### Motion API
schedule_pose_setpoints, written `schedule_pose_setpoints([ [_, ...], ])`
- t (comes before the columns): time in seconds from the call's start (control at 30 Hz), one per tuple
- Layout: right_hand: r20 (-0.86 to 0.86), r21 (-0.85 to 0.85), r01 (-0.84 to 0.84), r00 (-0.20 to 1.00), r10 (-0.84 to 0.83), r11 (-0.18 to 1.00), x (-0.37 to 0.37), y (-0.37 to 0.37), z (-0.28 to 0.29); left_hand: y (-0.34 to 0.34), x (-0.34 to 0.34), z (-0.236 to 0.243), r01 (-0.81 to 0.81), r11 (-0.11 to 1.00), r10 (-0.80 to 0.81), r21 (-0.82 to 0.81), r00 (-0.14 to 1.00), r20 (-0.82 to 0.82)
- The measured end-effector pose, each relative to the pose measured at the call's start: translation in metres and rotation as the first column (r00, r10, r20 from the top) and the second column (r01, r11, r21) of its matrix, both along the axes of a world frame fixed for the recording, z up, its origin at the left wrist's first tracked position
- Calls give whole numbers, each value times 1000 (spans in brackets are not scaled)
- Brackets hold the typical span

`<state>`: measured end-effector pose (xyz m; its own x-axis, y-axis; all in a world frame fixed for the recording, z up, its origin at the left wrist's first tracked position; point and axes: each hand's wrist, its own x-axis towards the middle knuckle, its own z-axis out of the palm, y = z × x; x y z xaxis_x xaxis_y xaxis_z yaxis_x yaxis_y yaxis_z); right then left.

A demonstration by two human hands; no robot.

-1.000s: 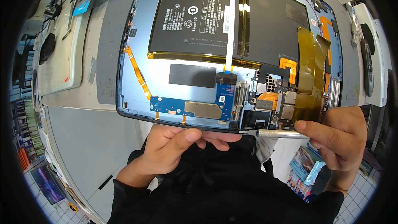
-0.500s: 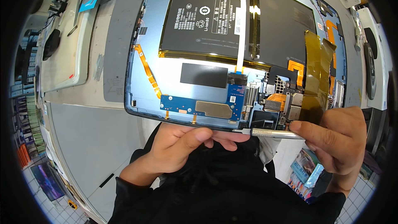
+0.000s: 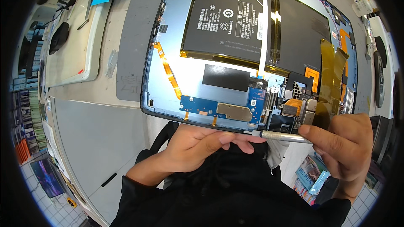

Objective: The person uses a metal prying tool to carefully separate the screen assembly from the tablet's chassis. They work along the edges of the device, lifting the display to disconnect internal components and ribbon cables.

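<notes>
An opened tablet [image 3: 168,109] lies in front of me, its blue-silver shell showing the inside. In it are a black two-part battery [image 3: 229,29], a blue circuit board [image 3: 198,107], an orange flex cable [image 3: 168,73] and wide amber tape [image 3: 326,80]. My left hand [image 3: 198,145] supports the near edge, thumb along the rim and fingers underneath. Pinched in my right hand [image 3: 343,143] is a silver metal-handled tool [image 3: 284,137], like a craft knife. Its tip meets the near edge beside the circuit board; the tip's shape is hard to make out.
A grey mat [image 3: 134,59] lies beneath the tablet on the bench. To the left is a white tray [image 3: 67,59] with a black object on it. Right of the tablet stand a white device [image 3: 387,59] and a black-grey handheld tool [image 3: 378,80]. Books [image 3: 311,172] sit low right.
The whole view has shifted, so tablet and bench appear farther right. Relative to the tablet, the silver tool has slid a little left along the near edge. Both grips stay the same.
</notes>
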<state>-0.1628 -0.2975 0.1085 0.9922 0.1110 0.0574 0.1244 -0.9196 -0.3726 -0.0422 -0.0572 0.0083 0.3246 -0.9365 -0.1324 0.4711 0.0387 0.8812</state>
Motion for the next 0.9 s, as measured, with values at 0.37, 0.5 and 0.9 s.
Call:
schedule_pose_setpoints([
  [0.37,10,0,-25,1000,25,1000,8,5,2,0,1,-2,-11,1000,12,-23,1000,23],
  [0.5,13,5,-13,1000,13,1000,8,8,4,-1,2,-2,5,999,-3,-40,999,41],
  [0.9,28,31,-23,999,22,999,16,13,-3,-3,1,-3,-34,998,36,-45,998,59],
])
